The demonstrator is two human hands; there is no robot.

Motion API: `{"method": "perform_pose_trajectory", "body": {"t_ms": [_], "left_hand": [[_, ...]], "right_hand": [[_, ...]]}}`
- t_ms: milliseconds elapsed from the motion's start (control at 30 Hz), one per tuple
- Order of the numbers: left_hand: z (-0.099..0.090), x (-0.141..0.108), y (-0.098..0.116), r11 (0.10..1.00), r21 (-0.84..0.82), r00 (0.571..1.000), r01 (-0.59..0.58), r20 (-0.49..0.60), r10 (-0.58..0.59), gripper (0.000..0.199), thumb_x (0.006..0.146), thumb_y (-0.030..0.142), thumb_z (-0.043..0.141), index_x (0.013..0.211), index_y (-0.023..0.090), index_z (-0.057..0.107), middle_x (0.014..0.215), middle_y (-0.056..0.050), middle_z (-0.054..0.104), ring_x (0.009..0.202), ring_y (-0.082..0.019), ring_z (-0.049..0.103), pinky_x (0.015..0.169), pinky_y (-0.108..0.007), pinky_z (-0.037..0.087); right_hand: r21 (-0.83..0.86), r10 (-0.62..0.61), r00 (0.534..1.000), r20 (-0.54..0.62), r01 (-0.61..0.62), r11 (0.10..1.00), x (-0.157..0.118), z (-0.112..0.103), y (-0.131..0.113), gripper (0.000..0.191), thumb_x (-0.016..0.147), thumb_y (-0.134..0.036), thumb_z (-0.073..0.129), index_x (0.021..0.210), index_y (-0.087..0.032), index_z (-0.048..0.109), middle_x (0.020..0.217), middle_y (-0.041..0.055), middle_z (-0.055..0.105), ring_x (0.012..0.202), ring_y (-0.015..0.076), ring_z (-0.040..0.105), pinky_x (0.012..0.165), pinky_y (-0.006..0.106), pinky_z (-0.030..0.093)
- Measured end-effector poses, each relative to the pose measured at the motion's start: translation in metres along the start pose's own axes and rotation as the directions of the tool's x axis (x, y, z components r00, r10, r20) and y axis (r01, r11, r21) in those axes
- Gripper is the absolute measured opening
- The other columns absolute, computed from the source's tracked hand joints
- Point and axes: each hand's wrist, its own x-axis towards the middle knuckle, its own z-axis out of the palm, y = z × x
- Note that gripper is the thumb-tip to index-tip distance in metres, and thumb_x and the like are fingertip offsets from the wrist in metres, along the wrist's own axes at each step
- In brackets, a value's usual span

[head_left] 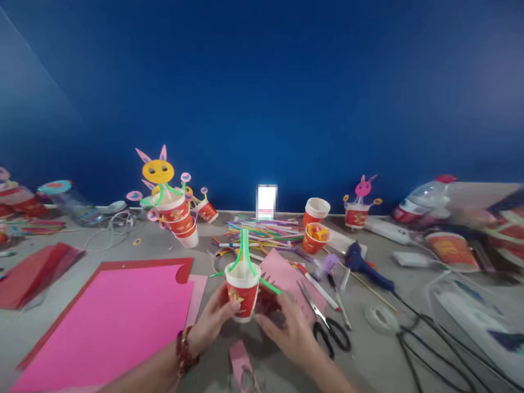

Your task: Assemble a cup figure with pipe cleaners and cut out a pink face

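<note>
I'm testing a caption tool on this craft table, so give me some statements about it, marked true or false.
1. The left hand holds a red-and-white cup. True.
2. That cup lies on its side. False: it is upright.
3. Scissors lie to the right of the cup. True.
4. The scissors are in the left hand. False: they lie on the table.
5. The glue gun is blue. True.
</note>
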Motion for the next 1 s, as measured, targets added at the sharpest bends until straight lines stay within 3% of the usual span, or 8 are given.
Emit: {"method": "perform_pose_trajectory", "body": {"t_ms": [167,267,367,500,600,733,867,1000], "left_hand": [[0.001,-0.008,0.008,0.997,-0.003,0.991,0.083,0.102,-0.082,0.047,0.078,0.042,0.08,0.121,0.026,0.071,0.122,-0.007,0.072,0.114,-0.032,0.066,0.095,-0.038,0.053],[0.004,-0.008,0.015,0.995,0.059,0.973,0.082,0.213,-0.093,0.053,0.082,0.042,0.077,0.13,0.025,0.065,0.127,-0.009,0.069,0.119,-0.033,0.063,0.102,-0.043,0.049],[0.007,-0.006,0.021,0.99,0.122,0.961,0.064,0.26,-0.094,0.053,0.086,0.043,0.073,0.135,0.025,0.061,0.133,-0.009,0.065,0.123,-0.033,0.059,0.107,-0.044,0.045],[0.006,-0.002,0.025,0.973,0.229,0.971,-0.026,0.237,-0.03,0.05,0.09,0.041,0.068,0.137,0.026,0.058,0.14,-0.008,0.06,0.128,-0.031,0.055,0.107,-0.041,0.044],[0.003,0.0,0.029,0.968,0.233,0.978,-0.097,0.202,0.05,0.045,0.093,0.045,0.063,0.131,0.023,0.06,0.132,-0.01,0.063,0.121,-0.029,0.059,0.101,-0.037,0.048],[0.003,0.003,0.037,0.992,0.123,0.991,0.011,0.131,-0.027,0.044,0.096,0.054,0.053,0.119,0.019,0.062,0.114,-0.011,0.068,0.093,-0.024,0.068,0.078,-0.034,0.056],[0.006,0.005,0.04,0.976,0.209,0.988,0.058,0.126,-0.086,0.044,0.096,0.054,0.051,0.119,0.018,0.059,0.108,-0.012,0.069,0.078,-0.022,0.07,0.066,-0.034,0.058],[0.002,0.004,0.039,0.827,0.532,0.982,-0.181,0.058,0.177,0.03,0.099,0.043,0.051,0.112,0.017,0.061,0.099,-0.009,0.068,0.079,-0.02,0.069,0.069,-0.033,0.058]], "right_hand": [[0.155,-0.101,0.983,-0.154,0.125,0.98,0.008,-0.011,-0.003,0.043,0.093,-0.022,0.06,0.135,-0.027,0.049,0.117,0.0089,0.064,0.087,0.0192,0.066,0.075,0.03,0.057],[0.154,-0.208,0.971,-0.115,0.224,0.962,0.013,-0.018,-0.006,0.037,0.094,-0.015,0.056,0.129,-0.028,0.056,0.104,0.0059,0.066,0.082,0.0175,0.064,0.073,0.028,0.055],[0.157,-0.236,0.97,-0.052,0.241,0.958,0.016,-0.023,-0.008,0.027,0.095,-0.014,0.054,0.117,-0.026,0.064,0.089,0.0031,0.067,0.075,0.0162,0.062,0.069,0.025,0.052],[0.208,-0.16,0.986,-0.036,0.164,0.964,0.017,-0.026,-0.008,0.013,0.096,-0.019,0.056,0.103,-0.023,0.067,0.084,0.003,0.067,0.071,0.0151,0.062,0.065,0.024,0.05],[0.329,-0.043,0.999,-0.024,0.048,0.943,0.019,-0.025,-0.006,0.013,0.097,-0.03,0.057,0.096,-0.021,0.066,0.078,0.0021,0.064,0.065,0.0138,0.059,0.06,0.023,0.049],[0.573,0.201,0.979,0.02,-0.176,0.8,0.023,-0.024,-0.002,0.029,0.093,-0.047,0.062,0.086,-0.019,0.063,0.069,-0.0005,0.059,0.057,0.0124,0.055,0.053,0.023,0.049],[0.705,0.28,0.959,0.05,-0.232,0.67,0.026,-0.023,0.002,0.035,0.086,-0.054,0.069,0.084,-0.019,0.062,0.068,-0.0003,0.06,0.06,0.0132,0.057,0.054,0.024,0.051],[0.641,0.233,0.972,0.016,-0.189,0.744,0.026,-0.022,0.006,0.033,0.089,-0.051,0.066,0.087,-0.019,0.064,0.07,0.0005,0.06,0.059,0.0134,0.056,0.054,0.024,0.051]]}}
